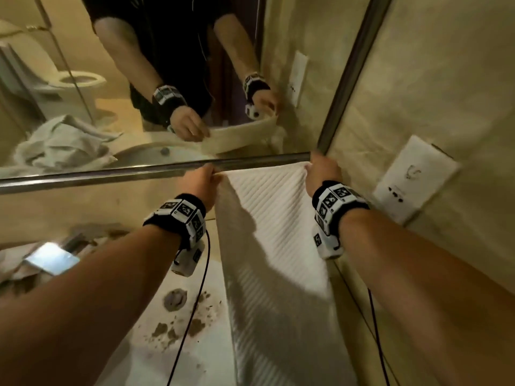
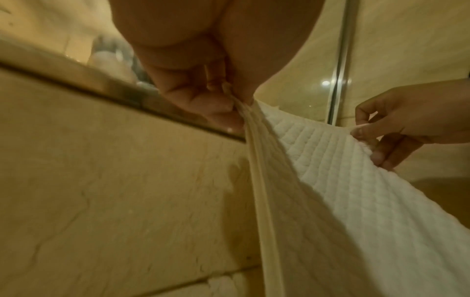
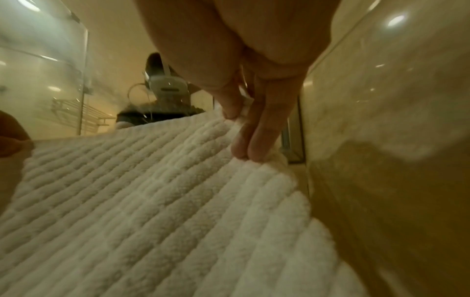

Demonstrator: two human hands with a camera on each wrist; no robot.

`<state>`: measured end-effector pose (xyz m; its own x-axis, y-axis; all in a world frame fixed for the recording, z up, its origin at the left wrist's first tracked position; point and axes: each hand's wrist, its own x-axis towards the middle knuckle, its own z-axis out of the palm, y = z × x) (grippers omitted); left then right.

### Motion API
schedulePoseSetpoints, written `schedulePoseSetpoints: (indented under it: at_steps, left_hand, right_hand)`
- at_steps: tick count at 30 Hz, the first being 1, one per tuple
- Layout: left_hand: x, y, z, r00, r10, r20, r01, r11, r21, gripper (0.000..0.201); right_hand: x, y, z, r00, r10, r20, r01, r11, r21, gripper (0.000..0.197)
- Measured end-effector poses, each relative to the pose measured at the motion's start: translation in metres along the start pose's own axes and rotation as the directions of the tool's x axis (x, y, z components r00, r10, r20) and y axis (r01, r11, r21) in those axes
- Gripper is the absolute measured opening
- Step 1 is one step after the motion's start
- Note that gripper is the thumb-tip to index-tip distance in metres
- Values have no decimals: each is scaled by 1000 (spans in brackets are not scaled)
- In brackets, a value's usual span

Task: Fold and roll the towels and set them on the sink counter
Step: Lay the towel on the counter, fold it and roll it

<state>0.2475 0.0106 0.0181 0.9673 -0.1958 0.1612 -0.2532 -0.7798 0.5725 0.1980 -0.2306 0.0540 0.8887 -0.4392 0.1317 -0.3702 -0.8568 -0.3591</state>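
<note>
A white ribbed towel [image 1: 273,218] hangs stretched in front of the mirror, its lower part falling toward the sink counter [image 1: 200,330]. My left hand [image 1: 203,179] pinches the towel's top left corner [image 2: 239,104], thumb against fingers. My right hand [image 1: 320,168] pinches the top right corner [image 3: 244,120] near the wall corner. In the left wrist view the towel [image 2: 356,191] runs from my left hand [image 2: 229,96] across to my right hand [image 2: 366,136]. The right wrist view shows the ribbed towel [image 3: 165,201] filling the frame below my right hand [image 3: 241,128].
A crumpled grey-white towel [image 1: 64,143] shows in the mirror [image 1: 139,79], with a toilet [image 1: 64,79] reflected behind. The counter has a drain [image 1: 175,299], brown stains [image 1: 178,327] and a shiny flat object [image 1: 53,257] at left. A wall socket plate [image 1: 412,179] sits at right.
</note>
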Motion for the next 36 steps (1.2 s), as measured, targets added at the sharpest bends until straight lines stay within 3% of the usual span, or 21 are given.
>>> schedulePoseSetpoints:
  at_steps: [4,7,10,13,16,18,21,23,25,28,30,33,34,36]
  left_hand:
    - [19,-28,45,994,-101,34,104,992,-73,23]
    - [29,-47,74,983,-175,46,181,971,-156,20]
    - [36,-67,100,956,-277,95,293,900,-323,7]
    - [44,-93,124,919,-365,151,395,837,-380,18]
    - [35,-92,128,905,-388,173,425,811,-403,15]
    - [20,-90,125,904,-367,218,423,836,-350,30]
    - [-15,-96,110,865,-425,265,496,804,-329,52]
    - [-45,-109,102,810,-482,334,580,744,-332,53]
    - [-79,-118,101,705,-533,467,703,611,-364,52]
    - [-129,-117,113,520,-546,657,840,467,-276,57]
    - [-156,-111,127,440,-519,733,876,427,-223,64]
    - [-181,-102,146,375,-460,805,890,421,-174,75]
    - [-187,-97,149,361,-441,822,896,409,-173,74]
    - [-196,-91,154,359,-407,840,903,380,-201,61]
  right_hand:
    - [24,4,44,999,24,32,-23,999,-43,28]
    - [33,8,71,997,60,55,-53,993,-108,19]
    - [39,14,93,993,98,66,-90,990,-113,15]
    - [48,19,110,982,134,137,-126,990,-61,24]
    - [52,29,128,963,202,176,-208,978,12,18]
    - [51,34,134,949,229,216,-243,969,40,23]
    - [43,42,134,928,258,268,-298,947,121,46]
    - [31,53,131,927,247,281,-297,943,151,31]
    - [9,67,125,882,252,398,-301,951,66,26]
    - [-42,92,121,725,326,606,-348,934,-87,49]
    - [-78,113,126,626,363,691,-399,910,-116,59]
    - [-112,151,141,600,419,681,-460,878,-134,88]
    - [-123,156,139,599,431,675,-468,872,-142,99]
    - [-142,160,133,578,472,666,-526,839,-138,105]
